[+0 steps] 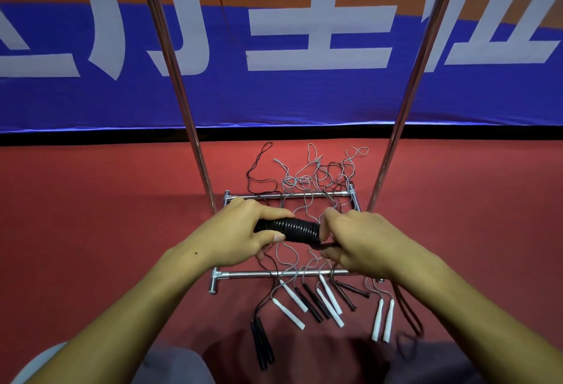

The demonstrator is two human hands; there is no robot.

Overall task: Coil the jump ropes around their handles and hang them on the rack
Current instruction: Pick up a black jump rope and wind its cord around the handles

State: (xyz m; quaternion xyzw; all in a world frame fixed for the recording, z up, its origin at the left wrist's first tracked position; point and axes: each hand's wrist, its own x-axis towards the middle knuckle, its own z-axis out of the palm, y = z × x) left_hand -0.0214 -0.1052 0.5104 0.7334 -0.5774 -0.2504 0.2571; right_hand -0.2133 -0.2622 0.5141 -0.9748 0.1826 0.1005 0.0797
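sports hall — red court floor (91,200) | blue banner (304,100)

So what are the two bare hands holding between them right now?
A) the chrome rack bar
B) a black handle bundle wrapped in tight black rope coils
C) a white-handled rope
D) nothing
B: the left hand and right hand grip opposite ends of the black handle bundle wrapped in tight black rope coils.

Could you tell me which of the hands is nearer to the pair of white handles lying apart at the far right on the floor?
Right. The right hand is above and slightly left of the pair of white handles; the left hand is farther left, gripping the coiled black rope.
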